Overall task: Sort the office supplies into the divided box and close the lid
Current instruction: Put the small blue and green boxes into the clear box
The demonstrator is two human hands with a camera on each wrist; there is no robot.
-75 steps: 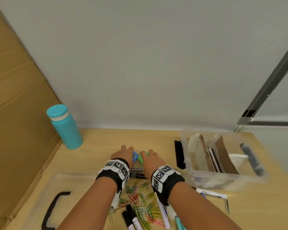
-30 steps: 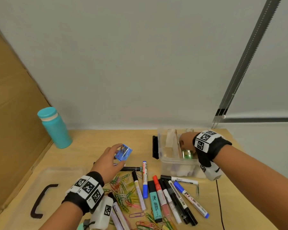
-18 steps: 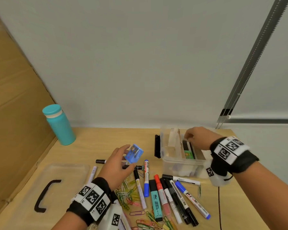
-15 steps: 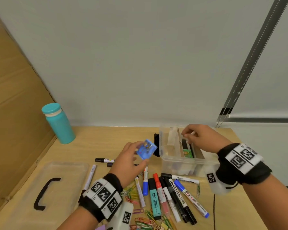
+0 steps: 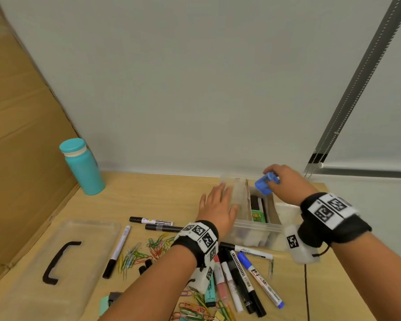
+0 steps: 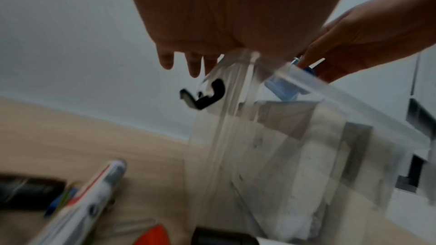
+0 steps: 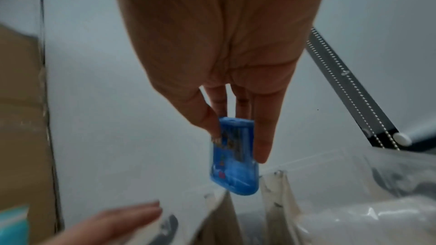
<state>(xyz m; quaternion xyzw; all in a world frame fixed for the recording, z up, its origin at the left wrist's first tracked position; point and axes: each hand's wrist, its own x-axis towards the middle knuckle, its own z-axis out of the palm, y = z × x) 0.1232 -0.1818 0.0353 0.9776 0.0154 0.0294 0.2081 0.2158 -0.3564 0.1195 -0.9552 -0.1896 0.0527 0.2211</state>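
Blue translucent plastic is what I see in my right hand (image 5: 287, 184): a small pencil sharpener (image 5: 266, 186), pinched between the thumb and the fingertips (image 7: 261, 137), which point downward. The hand hangs over the far end of the clear divided box (image 5: 252, 225), the sharpener just above the cardboard dividers and not yet inside any compartment. My left hand (image 5: 217, 208) lies flat with its fingers straight and slightly spread, holding nothing; its palm is at the box's left wall, though I cannot tell how firmly it presses.

Half a second ago the sharpener was in my left hand, held up beside the box, while my right hand was empty over the dividers. It has since passed across to the right hand, and the left has gone down to the side of the box.

The box stands near the table's (image 5: 148, 198) far right corner; a green item (image 5: 257, 215) and dark flat pieces lie in one of its middle compartments. The clear lid (image 5: 95, 242) with its black handle lies at the table's left edge. Markers (image 5: 245, 274) and coloured paper clips (image 5: 148, 249) are spread along the near edge, between the lid and the box. A teal bottle (image 5: 82, 166) stands upright in the far left corner.
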